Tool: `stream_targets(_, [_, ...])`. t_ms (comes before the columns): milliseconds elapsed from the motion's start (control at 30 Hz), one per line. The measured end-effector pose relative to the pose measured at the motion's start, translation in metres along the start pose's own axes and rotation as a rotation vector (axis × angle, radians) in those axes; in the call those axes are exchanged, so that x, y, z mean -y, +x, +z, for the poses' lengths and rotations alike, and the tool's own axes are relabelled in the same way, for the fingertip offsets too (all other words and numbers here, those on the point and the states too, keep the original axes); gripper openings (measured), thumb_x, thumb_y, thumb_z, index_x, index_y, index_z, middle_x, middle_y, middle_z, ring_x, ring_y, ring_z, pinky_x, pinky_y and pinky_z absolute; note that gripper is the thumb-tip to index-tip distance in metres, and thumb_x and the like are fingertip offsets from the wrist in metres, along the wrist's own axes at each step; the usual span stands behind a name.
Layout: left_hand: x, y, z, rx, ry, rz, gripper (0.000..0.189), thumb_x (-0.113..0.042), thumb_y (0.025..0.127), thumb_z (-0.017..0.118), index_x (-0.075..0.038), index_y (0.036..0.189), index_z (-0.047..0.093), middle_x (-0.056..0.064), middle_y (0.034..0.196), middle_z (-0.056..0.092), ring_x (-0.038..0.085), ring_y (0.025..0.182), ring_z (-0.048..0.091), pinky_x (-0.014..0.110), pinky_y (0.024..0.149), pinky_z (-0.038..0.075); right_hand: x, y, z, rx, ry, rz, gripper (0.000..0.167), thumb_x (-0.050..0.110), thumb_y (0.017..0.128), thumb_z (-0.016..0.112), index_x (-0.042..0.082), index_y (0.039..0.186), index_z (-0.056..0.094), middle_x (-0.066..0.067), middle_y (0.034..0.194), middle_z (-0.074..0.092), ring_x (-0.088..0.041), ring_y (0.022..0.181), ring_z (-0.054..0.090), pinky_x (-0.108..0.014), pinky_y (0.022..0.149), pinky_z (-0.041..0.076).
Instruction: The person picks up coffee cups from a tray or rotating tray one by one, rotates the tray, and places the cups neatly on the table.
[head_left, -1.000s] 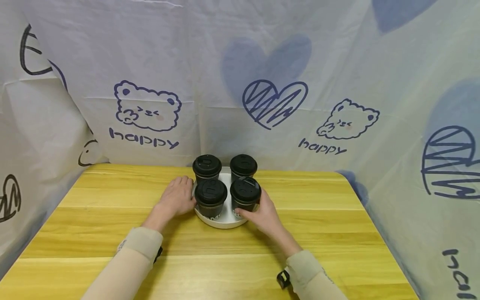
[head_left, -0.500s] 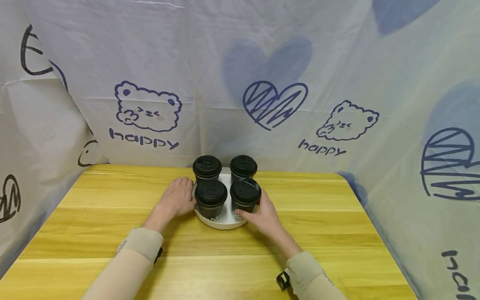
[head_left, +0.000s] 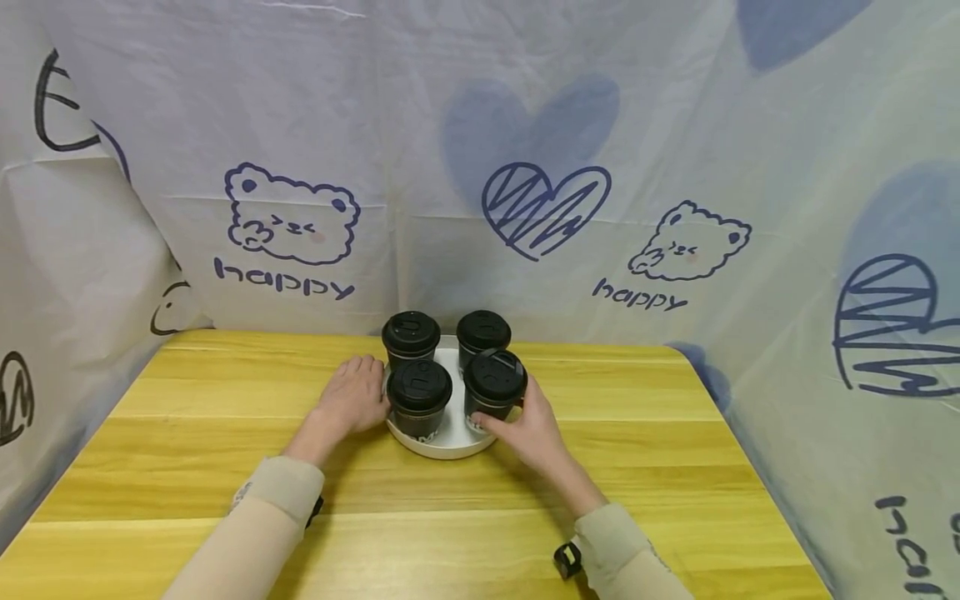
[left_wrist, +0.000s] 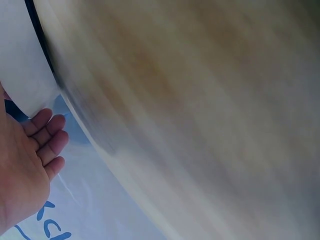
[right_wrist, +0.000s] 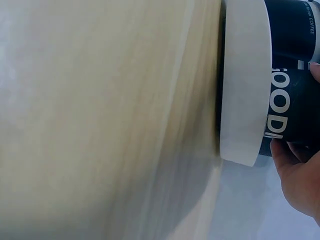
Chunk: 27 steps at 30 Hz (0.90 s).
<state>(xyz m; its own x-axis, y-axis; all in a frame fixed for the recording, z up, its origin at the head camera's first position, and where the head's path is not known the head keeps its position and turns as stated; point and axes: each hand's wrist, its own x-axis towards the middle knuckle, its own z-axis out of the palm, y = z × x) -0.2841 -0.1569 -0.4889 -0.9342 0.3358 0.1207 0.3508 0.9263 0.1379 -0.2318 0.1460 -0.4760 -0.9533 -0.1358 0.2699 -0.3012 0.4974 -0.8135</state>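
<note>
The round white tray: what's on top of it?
Three black-lidded cups stand on the tray, and the right hand grips a fourth cup over its near right part. Whether that one touches down can't be told; the tray's surface beneath the cups is covered.

Wood-grain table [head_left: 435, 533], heart-printed pale cloth [head_left: 442, 267].

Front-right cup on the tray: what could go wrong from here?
The front-right cup, gripped by the right hand, looks close to the back-right cup and might knock it. The left hand is at the edge of the tray; a nudge could shift it and jostle its load.
</note>
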Motion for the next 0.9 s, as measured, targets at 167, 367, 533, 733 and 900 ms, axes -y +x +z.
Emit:
stream_targets(167, [-0.001, -0.001, -0.002, 0.006, 0.004, -0.005, 0.051, -0.027, 0.094, 0.06, 0.012, 0.127, 0.053, 0.03, 0.126, 0.057, 0.045, 0.123, 0.049, 0.056, 0.117, 0.036, 0.003, 0.001, -0.004, -0.015, 0.01, 0.0, 0.084, 0.023, 0.078, 0.092, 0.01, 0.148, 0.047, -0.01, 0.14, 0.058, -0.027, 0.128, 0.058, -0.047, 0.108, 0.05])
stream_targets(367, [-0.002, -0.002, -0.004, 0.01, 0.003, -0.005, 0.051, -0.027, 0.094, 0.06, 0.012, 0.126, 0.053, 0.029, 0.125, 0.057, 0.045, 0.121, 0.049, 0.056, 0.116, 0.037, 0.006, 0.003, -0.011, -0.05, 0.021, -0.035, 0.086, 0.023, 0.078, 0.092, 0.008, 0.149, 0.046, -0.011, 0.141, 0.058, -0.027, 0.129, 0.057, -0.048, 0.108, 0.05])
stream_targets(533, [-0.003, -0.002, -0.004, 0.0, 0.001, 0.003, 0.049, -0.026, 0.094, 0.059, 0.012, 0.125, 0.053, 0.029, 0.123, 0.056, 0.045, 0.121, 0.05, 0.056, 0.115, 0.037, 0.007, 0.004, -0.018, -0.075, 0.029, -0.049, 0.087, 0.023, 0.078, 0.092, 0.008, 0.15, 0.046, -0.012, 0.143, 0.057, -0.028, 0.13, 0.057, -0.05, 0.109, 0.049])
stream_targets(733, [-0.002, -0.002, -0.003, -0.007, 0.002, 0.004, 0.048, -0.027, 0.095, 0.059, 0.011, 0.123, 0.054, 0.028, 0.122, 0.057, 0.045, 0.12, 0.05, 0.056, 0.114, 0.038, 0.007, 0.004, -0.026, -0.099, 0.022, -0.013, 0.088, 0.024, 0.078, 0.092, 0.007, 0.15, 0.044, -0.014, 0.145, 0.056, -0.03, 0.133, 0.055, -0.051, 0.112, 0.047])
stream_targets(900, [-0.002, -0.001, -0.002, 0.001, 0.008, 0.005, 0.048, -0.027, 0.095, 0.059, 0.012, 0.124, 0.053, 0.029, 0.124, 0.057, 0.045, 0.122, 0.05, 0.056, 0.115, 0.037, 0.005, 0.004, -0.033, -0.133, 0.011, 0.011, 0.085, 0.022, 0.079, 0.092, 0.006, 0.148, 0.045, -0.015, 0.142, 0.057, -0.032, 0.13, 0.057, -0.05, 0.11, 0.048])
